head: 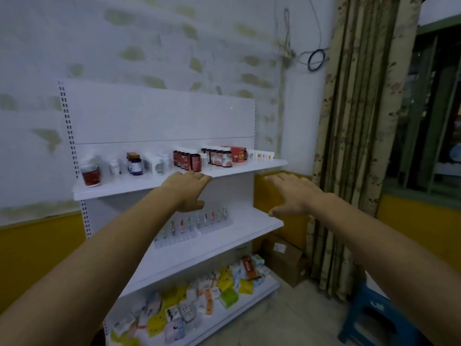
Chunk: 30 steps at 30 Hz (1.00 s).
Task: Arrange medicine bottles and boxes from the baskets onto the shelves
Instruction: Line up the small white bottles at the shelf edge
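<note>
Reaching fwd w/ L hand (185, 189), palm down, fingers straight + together at top shelf (117, 187) edge; w/ R hand (294, 193), fingers apart, empty.

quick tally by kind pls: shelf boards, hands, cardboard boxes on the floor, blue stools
shelf boards: 3 (top shelf, middle shelf, bottom shelf)
hands: 2 (left hand, right hand)
cardboard box on the floor: 1
blue stool: 1
total: 7

Bottles (189, 159) crowd the top shelf (119, 187) rear; its front strip lies free.
</note>
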Motion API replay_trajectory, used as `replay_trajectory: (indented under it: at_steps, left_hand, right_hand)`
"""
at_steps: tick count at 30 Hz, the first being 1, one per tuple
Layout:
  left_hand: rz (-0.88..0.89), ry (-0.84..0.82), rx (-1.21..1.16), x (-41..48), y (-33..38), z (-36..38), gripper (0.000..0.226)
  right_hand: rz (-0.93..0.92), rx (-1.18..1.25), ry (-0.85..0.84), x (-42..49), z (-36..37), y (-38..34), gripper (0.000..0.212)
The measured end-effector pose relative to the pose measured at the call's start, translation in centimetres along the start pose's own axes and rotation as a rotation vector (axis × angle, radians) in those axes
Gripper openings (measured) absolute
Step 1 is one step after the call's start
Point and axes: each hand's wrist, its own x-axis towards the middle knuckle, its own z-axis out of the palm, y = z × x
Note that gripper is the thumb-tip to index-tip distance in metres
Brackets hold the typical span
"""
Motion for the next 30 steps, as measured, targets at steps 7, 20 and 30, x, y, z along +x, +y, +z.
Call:
replay_trajectory:
  at_steps: [7,20,30]
  left_hand:
    - [0.103,0.044,-0.009,12.5,-1.0,5.4,0.074]
    - [0.261,0.069,-0.124,37.9,-0.2,15.0,0.074]
    - [0.127,0.07,-0.317,57.7,5.0,20.2,0.074]
  right_hand:
    - [0.055,0.002,-0.016,10.7,3.6,4.7,0.096]
    - [0.098,0.055,-0.036,28.9,14.5,15.3,0.088]
    - [-0.028,0.2,0.05,43.9,22.7,30.3,0.084]
